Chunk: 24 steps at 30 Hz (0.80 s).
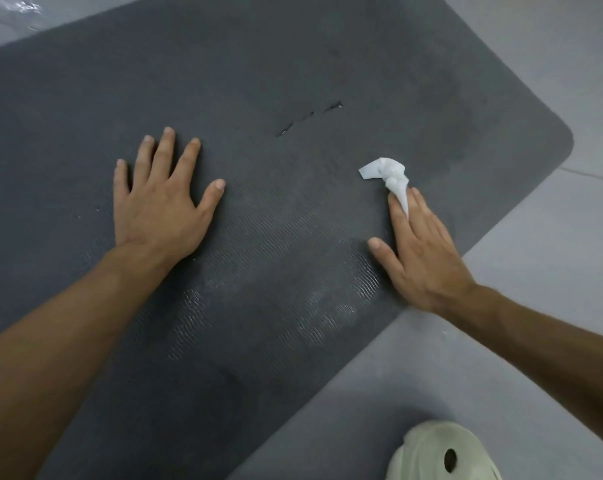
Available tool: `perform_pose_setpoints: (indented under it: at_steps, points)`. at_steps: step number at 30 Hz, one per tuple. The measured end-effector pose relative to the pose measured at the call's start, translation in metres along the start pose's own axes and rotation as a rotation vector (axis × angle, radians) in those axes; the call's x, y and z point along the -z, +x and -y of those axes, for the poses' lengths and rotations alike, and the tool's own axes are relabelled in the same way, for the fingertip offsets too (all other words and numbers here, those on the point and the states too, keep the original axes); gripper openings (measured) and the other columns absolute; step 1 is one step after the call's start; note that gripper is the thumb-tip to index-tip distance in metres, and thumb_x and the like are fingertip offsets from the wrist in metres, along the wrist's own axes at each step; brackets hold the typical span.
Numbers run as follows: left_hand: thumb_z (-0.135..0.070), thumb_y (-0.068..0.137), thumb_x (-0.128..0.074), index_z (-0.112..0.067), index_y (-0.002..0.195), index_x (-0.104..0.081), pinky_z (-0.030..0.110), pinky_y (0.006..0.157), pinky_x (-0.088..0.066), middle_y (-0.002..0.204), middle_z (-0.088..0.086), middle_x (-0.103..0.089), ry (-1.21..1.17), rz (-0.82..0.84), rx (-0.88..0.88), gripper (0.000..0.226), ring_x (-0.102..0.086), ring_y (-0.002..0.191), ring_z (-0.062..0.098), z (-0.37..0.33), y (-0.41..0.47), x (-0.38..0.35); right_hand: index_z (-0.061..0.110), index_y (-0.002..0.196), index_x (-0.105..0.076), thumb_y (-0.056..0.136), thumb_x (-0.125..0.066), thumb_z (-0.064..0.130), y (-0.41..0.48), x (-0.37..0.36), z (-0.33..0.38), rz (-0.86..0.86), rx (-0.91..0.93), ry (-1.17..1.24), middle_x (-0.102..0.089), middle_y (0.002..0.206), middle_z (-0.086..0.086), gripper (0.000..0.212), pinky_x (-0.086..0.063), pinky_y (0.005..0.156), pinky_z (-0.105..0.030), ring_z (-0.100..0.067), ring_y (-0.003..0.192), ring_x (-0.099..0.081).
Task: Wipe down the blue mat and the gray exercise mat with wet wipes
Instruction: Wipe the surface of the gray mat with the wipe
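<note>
The gray exercise mat (258, 81) fills most of the view and lies flat on the floor. My left hand (161, 202) rests flat on it, fingers spread. My right hand (418, 251) lies near the mat's right edge with straight fingers, and a crumpled white wet wipe (388, 174) sticks out from between its fingers onto the mat. A damp, shiny patch shows on the mat between and below the hands. Small tears (308, 117) mark the mat above the hands. No blue mat is in sight.
Light gray floor (553, 254) surrounds the mat on the right and at the bottom. A pale green clog (442, 452) sits at the bottom right. The mat's rounded corner (567, 140) is at the right.
</note>
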<state>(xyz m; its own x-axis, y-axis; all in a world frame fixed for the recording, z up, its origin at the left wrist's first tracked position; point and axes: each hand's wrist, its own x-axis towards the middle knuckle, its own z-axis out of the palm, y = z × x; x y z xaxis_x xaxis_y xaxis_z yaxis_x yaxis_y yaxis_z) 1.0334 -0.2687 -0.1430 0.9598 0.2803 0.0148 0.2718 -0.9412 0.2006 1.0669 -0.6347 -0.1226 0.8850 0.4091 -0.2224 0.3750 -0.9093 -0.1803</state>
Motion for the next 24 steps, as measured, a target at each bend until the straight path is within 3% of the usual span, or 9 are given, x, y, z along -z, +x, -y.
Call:
perform_pose_setpoints:
  at_steps: [3,7,12,15,19,24]
  points:
    - [-0.071,0.102,-0.024,-0.032,0.163,-0.022,0.055,0.127,-0.008,0.173,0.000,-0.012,0.009,-0.002,0.012,0.072,-0.007,0.159,0.023,0.014,0.000,0.003,0.017,0.167,-0.002,0.104,-0.025,0.067,-0.012,-0.006,0.045,0.067,0.221,-0.024,0.014,0.173,0.000,0.084,-0.006,0.130,-0.042,-0.017,0.160,0.010]
    - [-0.069,0.102,-0.028,-0.032,0.163,-0.023,0.052,0.128,-0.008,0.173,0.001,-0.013,-0.001,-0.014,0.038,0.072,-0.007,0.159,0.022,0.022,0.001,0.005,0.012,0.164,-0.022,0.104,-0.026,0.071,-0.027,-0.020,0.102,0.146,0.549,-0.112,0.008,0.174,-0.003,0.085,-0.012,0.129,-0.045,-0.019,0.160,0.008]
    - [-0.072,0.101,-0.024,-0.031,0.163,-0.023,0.051,0.128,-0.010,0.173,0.001,-0.014,-0.008,-0.026,0.038,0.075,-0.008,0.159,0.023,0.034,0.000,0.006,0.013,0.164,-0.024,0.105,-0.028,0.069,-0.015,-0.022,0.099,0.119,0.646,-0.187,0.003,0.175,-0.001,0.082,-0.012,0.130,-0.042,-0.017,0.161,0.004]
    - [-0.075,0.099,-0.023,-0.031,0.163,-0.023,0.051,0.128,-0.009,0.173,0.000,-0.013,-0.004,-0.020,0.048,0.077,-0.007,0.159,0.023,0.044,-0.002,0.009,0.014,0.166,-0.014,0.104,-0.021,0.070,0.019,-0.015,0.082,0.073,0.470,-0.180,-0.010,0.174,-0.007,0.084,-0.011,0.130,-0.043,-0.018,0.161,-0.001]
    - [-0.074,0.100,-0.027,-0.032,0.163,-0.023,0.052,0.128,-0.008,0.173,0.000,-0.012,0.001,-0.007,0.067,0.076,-0.006,0.159,0.023,0.060,-0.006,0.014,0.021,0.167,0.001,0.101,-0.012,0.071,0.084,0.003,0.055,-0.010,0.115,-0.089,-0.007,0.174,-0.010,0.083,-0.003,0.130,-0.040,-0.019,0.160,0.000]
    - [-0.071,0.100,-0.032,-0.032,0.161,-0.029,0.054,0.127,-0.009,0.172,0.000,-0.017,-0.002,-0.015,0.108,0.072,-0.011,0.159,0.022,0.083,-0.017,0.022,0.015,0.166,-0.003,0.097,-0.011,0.072,0.117,0.005,0.074,-0.035,0.000,0.043,-0.005,0.173,-0.013,0.089,-0.008,0.130,-0.044,-0.026,0.160,-0.002]
